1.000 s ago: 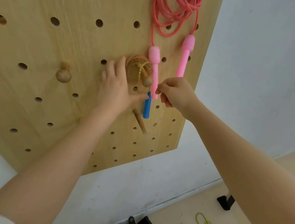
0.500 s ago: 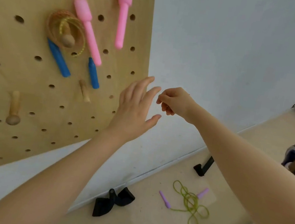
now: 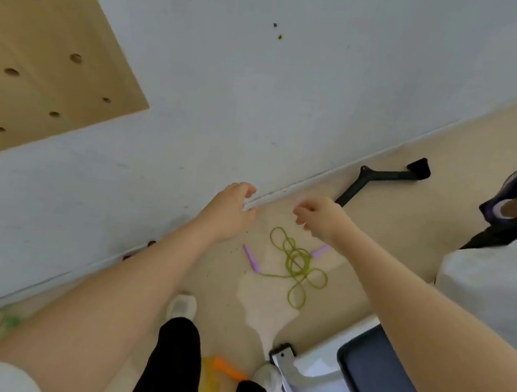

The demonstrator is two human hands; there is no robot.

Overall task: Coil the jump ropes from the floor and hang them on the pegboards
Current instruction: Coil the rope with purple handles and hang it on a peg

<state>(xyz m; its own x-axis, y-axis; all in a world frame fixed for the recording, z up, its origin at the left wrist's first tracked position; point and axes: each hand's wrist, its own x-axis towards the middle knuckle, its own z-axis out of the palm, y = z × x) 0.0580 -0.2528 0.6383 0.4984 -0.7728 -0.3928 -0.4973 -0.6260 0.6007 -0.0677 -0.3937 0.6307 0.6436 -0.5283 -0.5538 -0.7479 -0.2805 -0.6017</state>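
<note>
Both hands are hanging empty above the rope (image 3: 296,262), the left hand (image 3: 231,210) and right hand (image 3: 318,216) with fingers loosely curled. The rope is lying tangled on the floor (image 3: 375,242), below and right of the pegboard (image 3: 40,55).

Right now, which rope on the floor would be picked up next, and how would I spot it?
Probably this one, though that is a guess. Follow the white wall down to the beige floor. There, just below the two empty hands, lies the olive-green jump rope in a loose tangle. Its two lilac handles set it apart from the orange-handled yellow rope near the feet.
</note>
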